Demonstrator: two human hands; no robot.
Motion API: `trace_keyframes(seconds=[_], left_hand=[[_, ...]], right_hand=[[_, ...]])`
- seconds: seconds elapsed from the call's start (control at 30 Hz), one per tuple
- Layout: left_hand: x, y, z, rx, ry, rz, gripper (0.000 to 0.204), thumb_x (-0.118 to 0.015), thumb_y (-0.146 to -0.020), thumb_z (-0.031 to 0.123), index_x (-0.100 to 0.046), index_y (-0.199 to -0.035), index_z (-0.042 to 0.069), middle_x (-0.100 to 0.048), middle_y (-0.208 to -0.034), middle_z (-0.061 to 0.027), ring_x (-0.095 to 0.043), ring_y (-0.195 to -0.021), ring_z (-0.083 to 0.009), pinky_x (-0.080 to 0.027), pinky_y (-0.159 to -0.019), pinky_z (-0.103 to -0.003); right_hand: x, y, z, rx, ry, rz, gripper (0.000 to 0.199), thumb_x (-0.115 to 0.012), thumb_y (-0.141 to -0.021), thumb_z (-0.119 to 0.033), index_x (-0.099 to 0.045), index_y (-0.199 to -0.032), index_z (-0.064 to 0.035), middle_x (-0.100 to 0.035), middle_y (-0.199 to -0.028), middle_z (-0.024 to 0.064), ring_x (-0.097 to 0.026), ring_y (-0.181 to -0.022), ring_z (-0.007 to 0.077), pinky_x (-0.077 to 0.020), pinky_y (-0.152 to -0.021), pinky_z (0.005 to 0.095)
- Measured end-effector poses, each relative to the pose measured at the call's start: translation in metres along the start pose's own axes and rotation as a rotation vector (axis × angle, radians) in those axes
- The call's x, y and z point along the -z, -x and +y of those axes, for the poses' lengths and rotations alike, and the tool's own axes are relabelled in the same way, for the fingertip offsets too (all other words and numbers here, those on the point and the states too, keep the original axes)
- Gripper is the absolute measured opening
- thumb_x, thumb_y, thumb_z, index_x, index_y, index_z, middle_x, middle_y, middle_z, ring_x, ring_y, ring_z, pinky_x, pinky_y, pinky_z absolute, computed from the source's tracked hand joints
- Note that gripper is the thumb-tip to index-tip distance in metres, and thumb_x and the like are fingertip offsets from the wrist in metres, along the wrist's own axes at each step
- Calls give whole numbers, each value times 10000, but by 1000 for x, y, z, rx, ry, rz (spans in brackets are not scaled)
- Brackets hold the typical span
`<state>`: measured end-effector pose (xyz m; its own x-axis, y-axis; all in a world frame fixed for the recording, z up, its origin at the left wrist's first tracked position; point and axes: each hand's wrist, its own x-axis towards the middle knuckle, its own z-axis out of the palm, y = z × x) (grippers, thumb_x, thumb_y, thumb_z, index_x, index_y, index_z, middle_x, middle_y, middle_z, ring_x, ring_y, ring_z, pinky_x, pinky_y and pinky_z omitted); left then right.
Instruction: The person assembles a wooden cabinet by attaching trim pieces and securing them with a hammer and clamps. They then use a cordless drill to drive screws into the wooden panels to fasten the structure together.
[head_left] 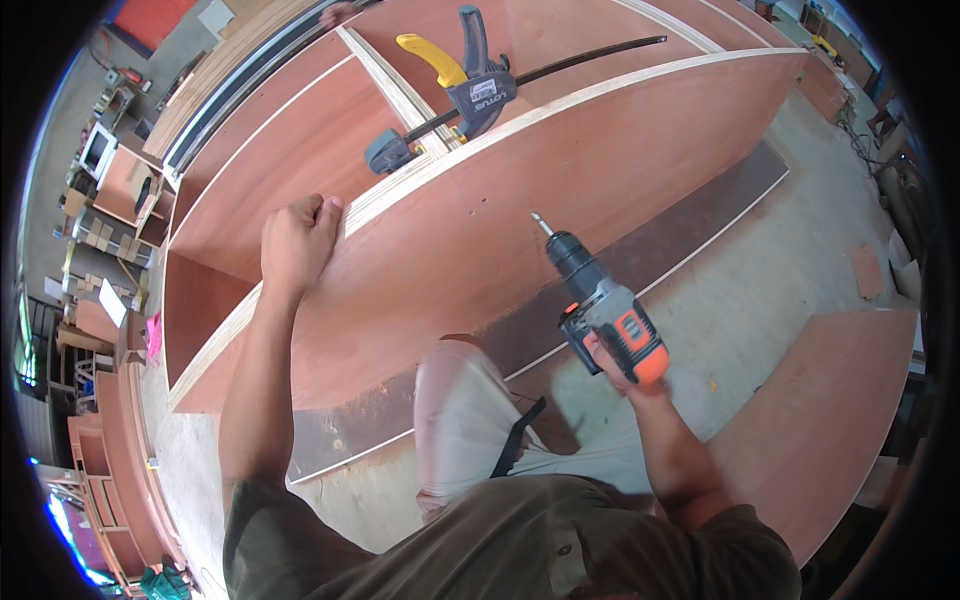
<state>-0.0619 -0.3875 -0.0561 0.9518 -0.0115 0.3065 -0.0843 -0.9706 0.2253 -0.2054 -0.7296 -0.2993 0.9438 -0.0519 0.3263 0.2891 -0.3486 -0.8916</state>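
My right hand [632, 380] is wrapped round the handle of a black and orange cordless drill [602, 305]. Its bit [542, 224] points up and left, toward the side of a large plywood cabinet [560, 170], where a pair of small dark holes shows. Whether the bit touches the wood I cannot tell. My left hand [298, 245] is closed over the cabinet's upper edge, its fingers partly hidden. Farther along that edge, a grey bar clamp [482, 100] with a yellow lever is fixed where a divider [395, 85] meets the side panel.
A dark board [700, 225] lies under the cabinet. A loose plywood sheet [820, 410] is at my right. Another person's hand [338, 14] rests at the cabinet's far side. Wood pieces and boxes [105, 240] crowd the left; cables [865, 140] lie at far right.
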Motion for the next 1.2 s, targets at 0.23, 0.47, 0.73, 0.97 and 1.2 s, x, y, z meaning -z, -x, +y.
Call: trace_keyframes(seconds=[0.23, 0.47, 0.73, 0.97, 1.2], left_hand=[[-1, 3, -11, 60, 78, -33, 370, -581, -927, 305, -648, -755, -16, -568, -613, -225, -573, -573, -372, -441, -588, -449], [-8, 4, -11, 0, 216, 141, 426, -559, -964, 324, -615, -743, -37, -534, -572, -221, -505, -486, -308, -405, -524, -425], [-9, 2, -16, -82, 134, 199, 397, -583, -939, 345, -628, -785, -18, -606, -682, -244, -608, -673, -437, -453, -606, -480], [-10, 2, -19, -136, 114, 109, 343, -582, -933, 325, -648, -818, 9, -629, -700, -224, -619, -692, -420, -457, -632, -486], [-6, 19, -20, -113, 439, 271, 273, -590, -937, 256, -622, -832, 7, -587, -605, -162, -577, -565, -298, -436, -561, -394]], right_hand=[[-15, 22, -4, -408, -737, 11, 180, -590, -723, -48, -583, -903, -51, -568, -813, 17, -554, -737, 104, -469, -669, 281], [-15, 52, 3, -332, -569, 103, 226, -637, -731, 7, -590, -938, -71, -580, -849, 3, -566, -762, 97, -482, -685, 276], [-16, 103, -44, -423, -573, 200, 240, -623, -805, 43, -563, -1005, -75, -559, -851, 3, -550, -741, 83, -468, -623, 243], [-24, 118, -36, -503, -433, 188, 159, -635, -808, -60, -596, -961, -45, -573, -844, 6, -572, -804, 111, -483, -731, 287], [-47, 101, -27, -469, -679, 193, 173, -670, -793, -107, -608, -933, -27, -560, -741, 2, -514, -604, 81, -416, -564, 229]])
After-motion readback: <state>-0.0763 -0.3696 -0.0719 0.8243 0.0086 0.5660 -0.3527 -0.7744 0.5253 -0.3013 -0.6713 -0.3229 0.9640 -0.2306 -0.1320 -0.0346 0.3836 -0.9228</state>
